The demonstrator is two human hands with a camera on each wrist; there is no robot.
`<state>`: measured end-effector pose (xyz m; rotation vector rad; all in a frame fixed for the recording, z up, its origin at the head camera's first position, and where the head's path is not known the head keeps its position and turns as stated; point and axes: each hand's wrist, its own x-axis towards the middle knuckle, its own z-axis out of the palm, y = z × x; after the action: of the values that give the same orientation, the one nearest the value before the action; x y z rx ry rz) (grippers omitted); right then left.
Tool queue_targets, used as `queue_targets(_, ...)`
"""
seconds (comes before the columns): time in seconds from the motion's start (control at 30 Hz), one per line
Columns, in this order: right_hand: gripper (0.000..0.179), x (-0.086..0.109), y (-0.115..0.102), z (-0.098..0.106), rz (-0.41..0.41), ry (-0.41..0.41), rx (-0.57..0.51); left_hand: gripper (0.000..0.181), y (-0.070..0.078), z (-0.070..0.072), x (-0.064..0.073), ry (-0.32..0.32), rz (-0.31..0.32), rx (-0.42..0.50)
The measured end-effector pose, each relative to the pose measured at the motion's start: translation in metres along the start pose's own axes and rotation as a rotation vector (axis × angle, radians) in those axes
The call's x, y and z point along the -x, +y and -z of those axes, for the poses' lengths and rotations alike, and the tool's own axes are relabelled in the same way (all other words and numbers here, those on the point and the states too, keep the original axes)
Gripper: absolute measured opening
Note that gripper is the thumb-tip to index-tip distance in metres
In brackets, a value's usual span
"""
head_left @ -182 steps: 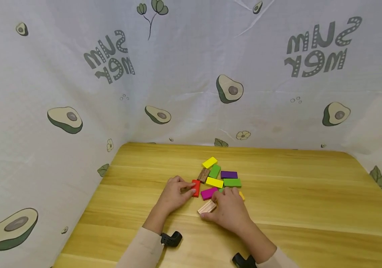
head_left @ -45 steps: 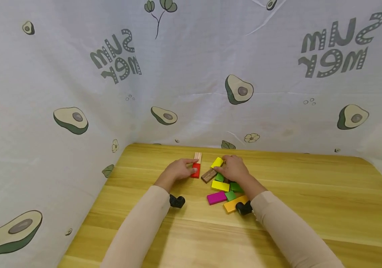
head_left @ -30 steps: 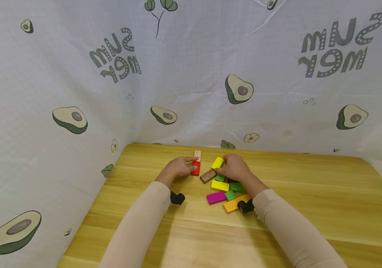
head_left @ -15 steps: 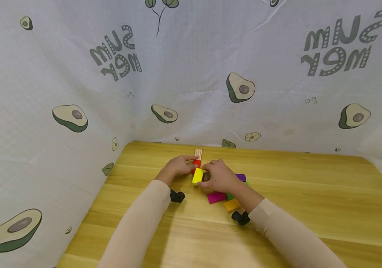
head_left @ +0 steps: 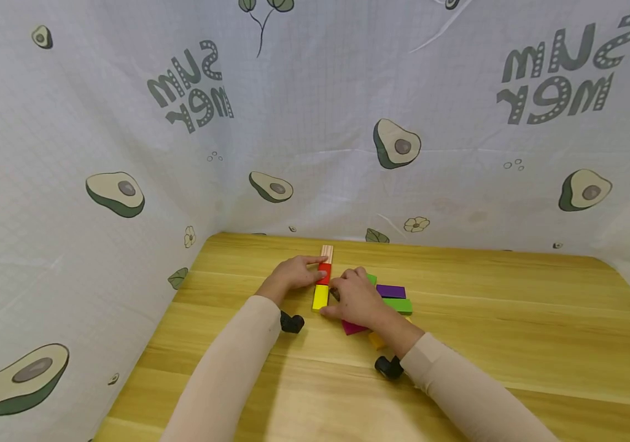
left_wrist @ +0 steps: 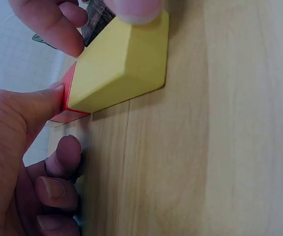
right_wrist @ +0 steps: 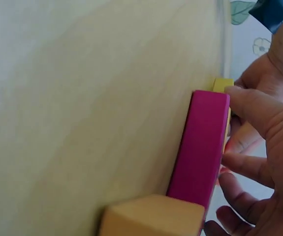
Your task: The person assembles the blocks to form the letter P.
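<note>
A row of small wooden blocks runs toward me: a plain wood block [head_left: 327, 253] farthest, a red block [head_left: 324, 273], then a yellow block [head_left: 320, 298]. My left hand [head_left: 291, 274] holds the red block, its index finger near the joint with the plain one; the left wrist view shows the thumb against the red block [left_wrist: 68, 98]. My right hand [head_left: 358, 299] grips the yellow block, thumb at the near end [left_wrist: 148, 54], other fingers at its right side. Under that hand, a brown block [head_left: 335, 294] is mostly hidden.
Right of the row lie a purple block [head_left: 391, 291], a green block [head_left: 398, 306], another green one [head_left: 372, 279], a magenta block [right_wrist: 200, 142] and an orange block [right_wrist: 153, 216]. A patterned cloth [head_left: 315, 123] hangs behind the wooden table [head_left: 514, 319].
The right hand has carried the yellow block left from the pile and set it against the red block's near end. Earlier, the plain and red blocks were apart; now they are in line.
</note>
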<state>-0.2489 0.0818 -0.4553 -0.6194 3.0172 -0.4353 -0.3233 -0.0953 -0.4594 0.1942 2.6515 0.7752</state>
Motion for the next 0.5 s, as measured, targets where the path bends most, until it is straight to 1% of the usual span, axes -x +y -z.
queue_targets(0.17,0.059,0.0002,-0.0016,-0.0018,-0.040,0.014,-0.009,0.049,-0.0012,0.0008,-0.0007,-0.005,-0.008,-0.007)
queue_targets(0.3,0.061,0.0003,-0.0032,-0.0033,-0.065,0.018,0.001,0.050,-0.0030,0.0023,-0.0005,-0.016,-0.027,-0.020)
queue_targets(0.4,0.062,0.0005,-0.0037,-0.0042,-0.074,0.020,0.004,0.051,-0.0037,0.0052,0.0007,-0.048,-0.041,-0.005)
queue_targets(0.5,0.062,0.0009,-0.0039,-0.0047,-0.081,0.023,0.001,0.056,-0.0029,0.0097,0.0019,-0.109,-0.052,0.039)
